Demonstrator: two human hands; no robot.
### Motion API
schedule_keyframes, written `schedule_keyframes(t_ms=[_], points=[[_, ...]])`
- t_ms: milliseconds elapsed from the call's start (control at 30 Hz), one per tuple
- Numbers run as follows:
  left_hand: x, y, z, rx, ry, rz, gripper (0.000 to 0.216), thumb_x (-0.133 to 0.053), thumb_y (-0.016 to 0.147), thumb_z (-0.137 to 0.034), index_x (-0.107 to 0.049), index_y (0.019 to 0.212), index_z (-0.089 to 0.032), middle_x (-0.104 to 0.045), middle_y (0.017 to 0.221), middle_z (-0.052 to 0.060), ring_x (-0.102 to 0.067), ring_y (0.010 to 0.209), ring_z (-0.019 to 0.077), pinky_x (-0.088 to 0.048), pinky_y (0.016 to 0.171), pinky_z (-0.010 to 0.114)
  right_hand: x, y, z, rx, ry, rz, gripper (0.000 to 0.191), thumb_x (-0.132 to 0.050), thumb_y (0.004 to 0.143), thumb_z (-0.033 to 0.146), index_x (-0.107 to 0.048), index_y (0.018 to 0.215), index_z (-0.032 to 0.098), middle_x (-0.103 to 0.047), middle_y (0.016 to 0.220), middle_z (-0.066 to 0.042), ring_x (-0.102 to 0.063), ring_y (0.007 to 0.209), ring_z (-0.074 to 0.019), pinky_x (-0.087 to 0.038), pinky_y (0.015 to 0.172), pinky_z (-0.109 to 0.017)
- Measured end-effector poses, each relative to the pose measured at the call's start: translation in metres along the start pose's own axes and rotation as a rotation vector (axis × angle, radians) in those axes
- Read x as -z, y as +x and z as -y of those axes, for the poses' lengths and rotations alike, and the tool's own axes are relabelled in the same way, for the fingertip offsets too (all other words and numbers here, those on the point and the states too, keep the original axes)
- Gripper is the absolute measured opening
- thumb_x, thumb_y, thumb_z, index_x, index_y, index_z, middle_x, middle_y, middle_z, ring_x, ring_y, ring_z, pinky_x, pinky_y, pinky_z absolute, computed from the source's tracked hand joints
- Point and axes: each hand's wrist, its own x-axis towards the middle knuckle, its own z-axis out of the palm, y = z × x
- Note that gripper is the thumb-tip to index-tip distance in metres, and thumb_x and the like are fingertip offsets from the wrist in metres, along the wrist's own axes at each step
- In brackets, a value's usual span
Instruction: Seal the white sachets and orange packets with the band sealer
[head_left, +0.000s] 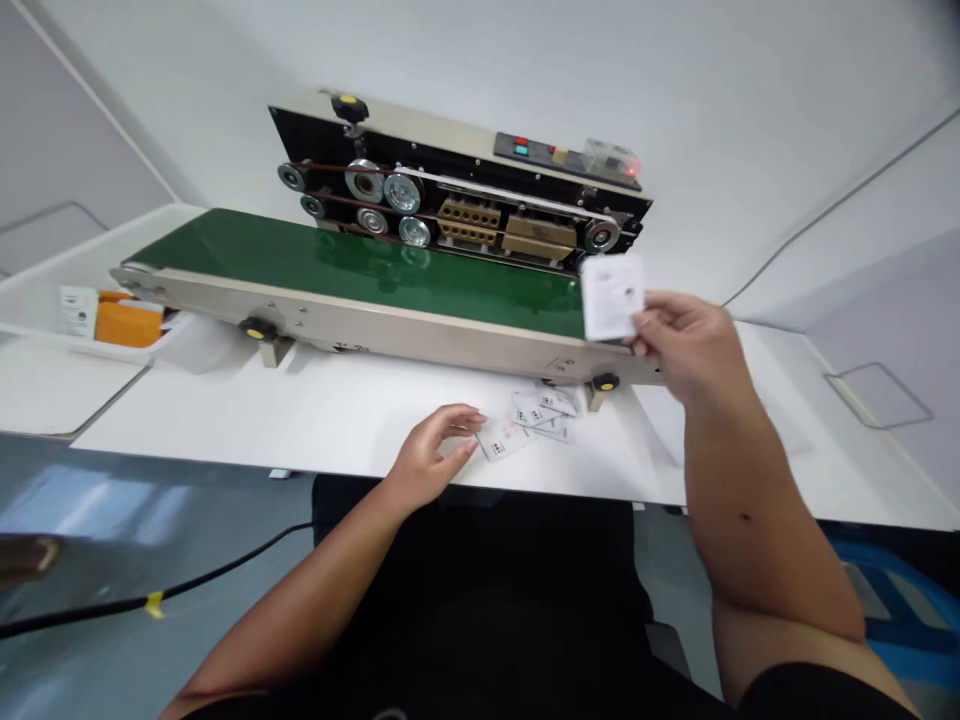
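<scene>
Above the white counter (pixel 337 410), I see the right hand (pixel 690 345) pinching a white packet (pixel 613 297) near the green belt (pixel 360 270); the left hand (pixel 429 460), thumb and fingers apart, is just beside scattered packets (pixel 504 438)

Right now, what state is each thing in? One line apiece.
Right hand: pinching the white packet
White packet: held up
Left hand: open, near loose packets
Loose packets: lying partly overlapped on the white tabletop
Green conveyor belt: motion can't be told
Red indicator light: lit
White bin: open, holding orange packet
</scene>
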Motion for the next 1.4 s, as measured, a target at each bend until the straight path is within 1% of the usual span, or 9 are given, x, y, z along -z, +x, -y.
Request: schedule_keyframes(t_ms=[100,300,400,533,733,933,1033,1233,1400], points=[[-0.003,0.007,-0.001,-0.060,0.347,0.205,0.038,-0.070,0.100,-0.041,-0.067,0.133,-0.025,-0.070,0.140,0.011,-0.063,0.134,0.0307,-0.050,0.117,0.054,0.017,0.043,-0.011,-0.129,0.148,-0.261,0.017,-0.081,0.083,0.025,-0.073,0.095,0.016,-0.064,0.065,-0.001,-0.050,0.051,-0.0073,-0.037,0.043,-0.016],[-0.018,0.013,0.006,-0.070,0.708,0.347,0.069,-0.080,0.090,-0.051,-0.057,0.151,-0.027,-0.055,0.161,0.008,-0.045,0.154,0.0360,-0.025,0.133,0.062,0.012,0.095,-0.018,-0.318,0.162,-0.102,0.012,-0.079,0.084,0.017,-0.068,0.083,0.012,-0.061,0.066,-0.003,-0.047,0.051,-0.0057,-0.030,0.039,-0.014],[-0.020,0.013,0.009,-0.039,0.752,0.334,0.065,-0.079,0.093,-0.044,-0.056,0.151,-0.025,-0.058,0.159,0.009,-0.046,0.153,0.0355,-0.025,0.132,0.063,0.006,0.085,-0.017,-0.139,0.034,-0.266,0.014,-0.074,0.091,0.027,-0.072,0.098,0.015,-0.069,0.091,-0.007,-0.056,0.061,-0.0083,-0.039,0.045,-0.017],[-0.018,0.013,0.009,-0.047,0.692,0.280,0.054,-0.076,0.095,-0.038,-0.061,0.145,-0.024,-0.066,0.149,0.009,-0.054,0.147,0.0345,-0.030,0.130,0.064,-0.022,0.008,-0.029,0.243,-0.134,-0.454,0.028,-0.062,0.099,0.037,-0.073,0.120,0.022,-0.070,0.112,-0.008,-0.067,0.090,-0.0166,-0.058,0.072,-0.029],[-0.013,0.007,0.003,0.042,0.420,-0.074,0.026,-0.059,0.106,-0.038,-0.079,0.104,-0.022,-0.082,0.101,0.005,-0.076,0.092,0.0202,-0.062,0.086,0.034,-0.084,-0.118,-0.080,0.341,-0.170,-0.066,0.020,-0.063,0.099,0.029,-0.077,0.111,0.023,-0.073,0.093,-0.006,-0.064,0.075,-0.0177,-0.056,0.070,-0.034],[-0.005,0.004,0.001,0.349,0.087,-0.433,0.035,-0.063,0.101,-0.050,-0.074,0.092,-0.018,-0.060,0.060,-0.003,-0.053,0.048,0.0107,-0.044,0.047,0.021,-0.103,-0.135,-0.108,0.030,0.121,-0.148,0.024,-0.064,0.100,0.041,-0.077,0.107,0.022,-0.072,0.094,-0.007,-0.069,0.089,-0.0208,-0.059,0.079,-0.035],[-0.003,0.006,-0.002,0.304,0.037,-0.308,0.035,-0.069,0.098,-0.050,-0.076,0.088,-0.017,-0.062,0.058,-0.003,-0.052,0.046,0.0098,-0.042,0.045,0.020,-0.105,-0.134,-0.105,0.049,0.150,0.021,0.029,-0.065,0.100,0.042,-0.076,0.120,0.024,-0.069,0.095,-0.006,-0.065,0.085,-0.0189,-0.056,0.075,-0.033],[-0.001,0.003,-0.009,-0.111,0.147,0.029,0.024,-0.077,0.097,-0.042,-0.085,0.092,-0.020,-0.080,0.077,0.006,-0.070,0.062,0.0142,-0.056,0.060,0.023,-0.104,-0.138,-0.098,0.170,0.196,0.378,0.037,-0.070,0.096,0.056,-0.081,0.116,0.027,-0.064,0.098,-0.007,-0.058,0.084,-0.0184,-0.051,0.071,-0.033],[0.005,0.003,-0.010,-0.359,0.064,0.154,0.014,-0.076,0.098,-0.027,-0.085,0.107,-0.023,-0.081,0.091,0.009,-0.074,0.074,0.0156,-0.061,0.067,0.025,-0.092,-0.141,-0.095,-0.184,0.394,0.525,0.050,-0.071,0.094,0.061,-0.074,0.124,0.021,-0.070,0.108,-0.009,-0.065,0.083,-0.0179,-0.052,0.062,-0.027]])
